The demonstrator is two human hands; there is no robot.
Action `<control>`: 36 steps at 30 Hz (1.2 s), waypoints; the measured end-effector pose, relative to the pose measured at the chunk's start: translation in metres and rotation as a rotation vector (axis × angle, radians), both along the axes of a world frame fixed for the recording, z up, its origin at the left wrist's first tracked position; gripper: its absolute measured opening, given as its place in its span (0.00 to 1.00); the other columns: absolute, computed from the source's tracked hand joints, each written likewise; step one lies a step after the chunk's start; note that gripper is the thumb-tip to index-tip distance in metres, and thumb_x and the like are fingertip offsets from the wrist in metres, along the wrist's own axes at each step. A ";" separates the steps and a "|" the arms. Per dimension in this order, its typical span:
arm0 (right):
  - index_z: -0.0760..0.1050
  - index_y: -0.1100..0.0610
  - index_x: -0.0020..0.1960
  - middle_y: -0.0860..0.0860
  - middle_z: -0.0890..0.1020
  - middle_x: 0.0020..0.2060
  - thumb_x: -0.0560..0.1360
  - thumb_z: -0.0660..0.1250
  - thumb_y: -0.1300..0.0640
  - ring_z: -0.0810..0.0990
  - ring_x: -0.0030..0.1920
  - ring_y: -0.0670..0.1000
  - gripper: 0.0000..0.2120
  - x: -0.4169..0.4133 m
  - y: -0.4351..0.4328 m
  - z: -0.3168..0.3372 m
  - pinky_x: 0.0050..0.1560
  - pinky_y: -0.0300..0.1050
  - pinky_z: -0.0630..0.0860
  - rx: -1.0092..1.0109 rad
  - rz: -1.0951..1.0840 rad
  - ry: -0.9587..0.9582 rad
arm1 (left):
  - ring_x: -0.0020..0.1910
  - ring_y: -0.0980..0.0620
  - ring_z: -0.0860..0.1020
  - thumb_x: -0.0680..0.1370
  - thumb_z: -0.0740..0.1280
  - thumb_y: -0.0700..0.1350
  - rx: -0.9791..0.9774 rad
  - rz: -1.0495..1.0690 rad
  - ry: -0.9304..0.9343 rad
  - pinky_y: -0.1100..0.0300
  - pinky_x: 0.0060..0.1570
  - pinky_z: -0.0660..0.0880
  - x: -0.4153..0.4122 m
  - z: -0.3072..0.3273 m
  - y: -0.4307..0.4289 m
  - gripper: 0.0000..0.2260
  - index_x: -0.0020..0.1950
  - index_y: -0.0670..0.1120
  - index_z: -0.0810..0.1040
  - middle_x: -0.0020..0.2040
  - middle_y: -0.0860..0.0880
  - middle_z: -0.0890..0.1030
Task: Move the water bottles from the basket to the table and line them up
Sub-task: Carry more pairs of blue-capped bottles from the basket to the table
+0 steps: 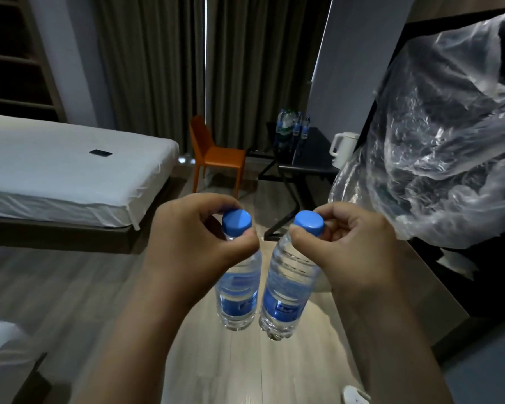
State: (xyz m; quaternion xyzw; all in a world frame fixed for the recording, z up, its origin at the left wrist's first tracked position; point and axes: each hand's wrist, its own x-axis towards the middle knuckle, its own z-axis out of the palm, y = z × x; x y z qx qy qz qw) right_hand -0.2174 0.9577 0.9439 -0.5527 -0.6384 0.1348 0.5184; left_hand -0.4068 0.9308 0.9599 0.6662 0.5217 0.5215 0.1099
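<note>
Two clear water bottles with blue caps and blue labels hang in the air over the wooden floor, side by side. My left hand (196,240) pinches the neck of the left bottle (238,290) just under its cap. My right hand (353,246) pinches the neck of the right bottle (286,290), which tilts slightly. Far ahead stands a dark table (312,158) with several water bottles (292,125) standing together at its back. No basket is in view.
An orange chair (216,156) stands left of the table. A white kettle (341,147) sits at the table's right edge. A bed (70,173) with a dark phone (100,153) lies at left. Crumpled clear plastic (438,147) bulges in at right.
</note>
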 end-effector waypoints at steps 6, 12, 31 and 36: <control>0.79 0.45 0.42 0.48 0.80 0.29 0.60 0.74 0.42 0.76 0.28 0.49 0.14 -0.039 0.071 -0.001 0.27 0.53 0.78 0.038 -0.049 0.046 | 0.38 0.59 0.79 0.63 0.72 0.51 0.004 -0.039 0.038 0.69 0.38 0.77 -0.042 0.004 0.076 0.13 0.47 0.54 0.79 0.36 0.60 0.79; 0.79 0.45 0.42 0.44 0.81 0.30 0.60 0.72 0.41 0.76 0.28 0.43 0.13 -0.054 0.136 0.000 0.27 0.37 0.74 0.002 -0.034 0.014 | 0.37 0.61 0.77 0.63 0.74 0.48 -0.054 -0.018 0.062 0.74 0.33 0.72 -0.061 -0.007 0.151 0.13 0.47 0.51 0.82 0.35 0.59 0.78; 0.79 0.48 0.37 0.46 0.79 0.30 0.62 0.73 0.46 0.73 0.28 0.42 0.08 -0.013 0.416 0.017 0.27 0.34 0.72 0.014 0.108 -0.018 | 0.37 0.59 0.78 0.64 0.75 0.48 -0.018 0.067 0.083 0.73 0.34 0.73 -0.019 -0.007 0.418 0.11 0.46 0.52 0.82 0.35 0.59 0.79; 0.79 0.51 0.35 0.47 0.76 0.26 0.62 0.75 0.49 0.69 0.26 0.42 0.07 -0.016 0.485 0.011 0.27 0.30 0.68 -0.032 0.096 -0.013 | 0.34 0.60 0.77 0.63 0.73 0.50 -0.035 0.022 0.085 0.73 0.32 0.73 -0.025 -0.014 0.493 0.10 0.44 0.54 0.82 0.33 0.59 0.79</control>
